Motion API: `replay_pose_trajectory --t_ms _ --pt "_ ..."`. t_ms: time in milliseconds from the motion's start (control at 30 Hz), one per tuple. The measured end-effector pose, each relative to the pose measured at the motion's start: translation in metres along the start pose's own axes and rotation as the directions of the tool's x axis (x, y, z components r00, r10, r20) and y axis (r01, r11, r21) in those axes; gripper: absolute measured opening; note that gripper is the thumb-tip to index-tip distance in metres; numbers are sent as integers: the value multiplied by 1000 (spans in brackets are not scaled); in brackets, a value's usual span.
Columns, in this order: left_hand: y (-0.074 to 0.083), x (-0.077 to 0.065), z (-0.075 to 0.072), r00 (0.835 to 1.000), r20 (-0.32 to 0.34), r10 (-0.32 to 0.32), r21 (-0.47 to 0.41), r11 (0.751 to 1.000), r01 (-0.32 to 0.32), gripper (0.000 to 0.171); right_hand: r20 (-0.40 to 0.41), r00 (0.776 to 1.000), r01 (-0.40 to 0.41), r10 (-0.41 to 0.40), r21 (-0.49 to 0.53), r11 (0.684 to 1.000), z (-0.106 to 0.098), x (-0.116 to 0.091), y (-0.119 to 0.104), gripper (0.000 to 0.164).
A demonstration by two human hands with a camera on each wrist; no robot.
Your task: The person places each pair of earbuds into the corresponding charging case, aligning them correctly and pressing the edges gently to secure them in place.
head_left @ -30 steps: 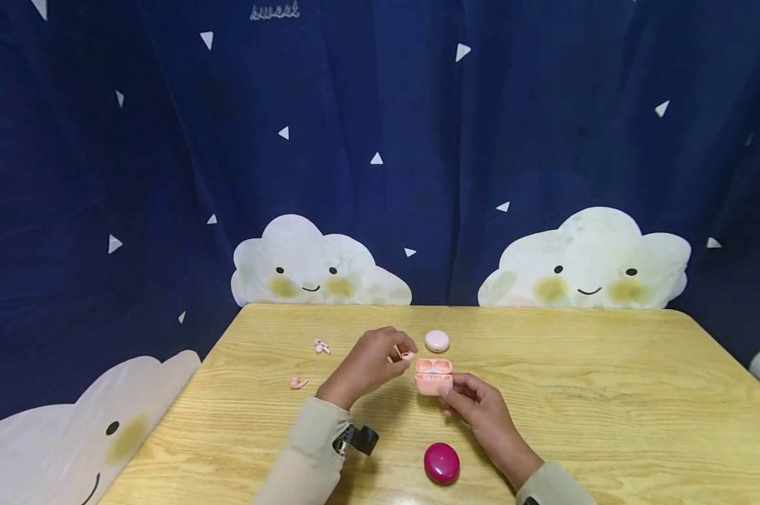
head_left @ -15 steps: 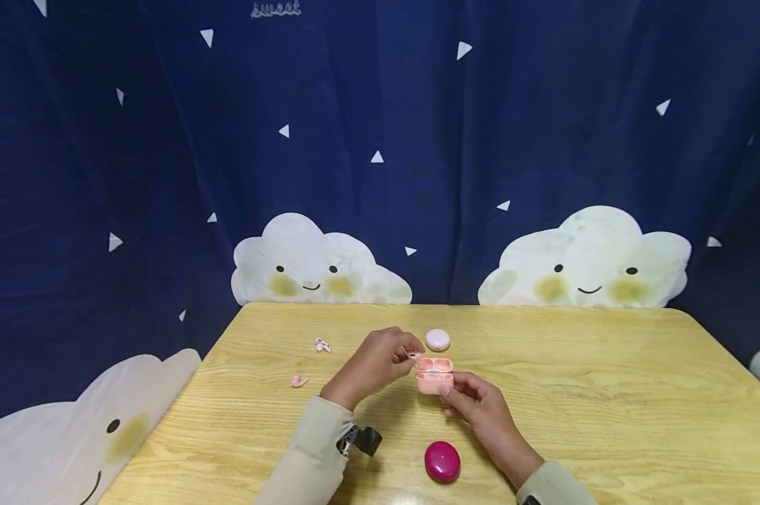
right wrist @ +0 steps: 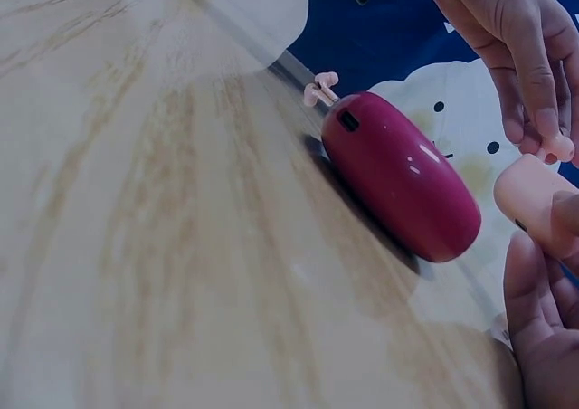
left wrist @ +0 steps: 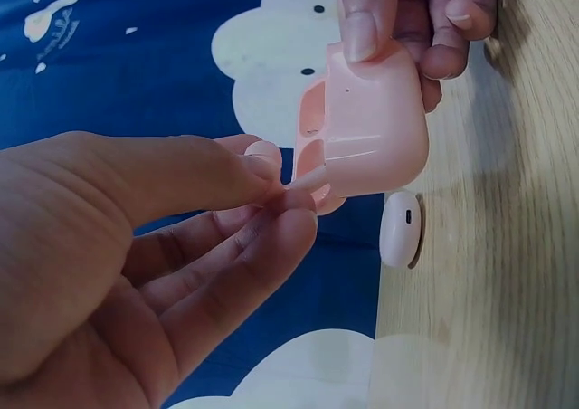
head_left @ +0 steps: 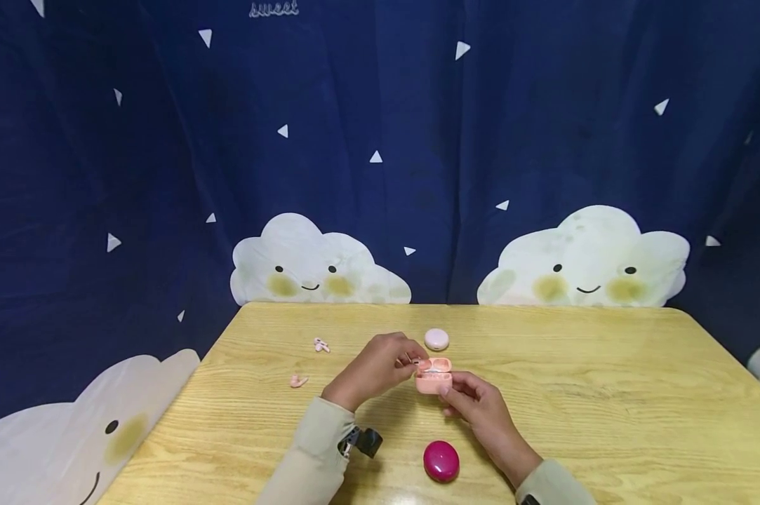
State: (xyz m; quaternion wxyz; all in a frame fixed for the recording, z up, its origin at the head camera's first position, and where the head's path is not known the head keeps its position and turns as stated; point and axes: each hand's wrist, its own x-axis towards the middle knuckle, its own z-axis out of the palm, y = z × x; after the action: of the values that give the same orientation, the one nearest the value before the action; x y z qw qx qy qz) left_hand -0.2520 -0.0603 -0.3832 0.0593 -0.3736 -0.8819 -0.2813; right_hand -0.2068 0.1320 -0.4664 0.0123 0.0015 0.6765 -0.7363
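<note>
A pink earbud (left wrist: 264, 154) is pinched between the thumb and fingertips of my left hand (head_left: 376, 368). Its stem points at the mouth of a pink charging case (left wrist: 378, 124), and the tip is right at the opening in the left wrist view. Whether it has entered a slot I cannot tell. My right hand (head_left: 485, 415) grips the case by its right side, above the table, with the lid flipped back. From the right wrist, the earbud's rounded head shows just above the case, under the left fingertips.
A pale pink round case (head_left: 436, 339) lies behind the hands, and a glossy magenta one (head_left: 441, 461) in front, on the wooden table (head_left: 594, 393). To the left are pale earbuds (head_left: 321, 345) and a pink earbud (head_left: 298, 381). A blue curtain (head_left: 417, 140) hangs behind.
My left hand has moved slightly right and a little down, bringing the pinched earbud from beside the case to its opening. The right hand and case have stayed nearly still.
</note>
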Motion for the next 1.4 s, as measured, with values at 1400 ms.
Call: replay_pose_trajectory --t_ms 1400 --pt "1 1 3 999 45 -16 47 999 14 10 6 1000 10 -11 18 1000 0 1 1 31"
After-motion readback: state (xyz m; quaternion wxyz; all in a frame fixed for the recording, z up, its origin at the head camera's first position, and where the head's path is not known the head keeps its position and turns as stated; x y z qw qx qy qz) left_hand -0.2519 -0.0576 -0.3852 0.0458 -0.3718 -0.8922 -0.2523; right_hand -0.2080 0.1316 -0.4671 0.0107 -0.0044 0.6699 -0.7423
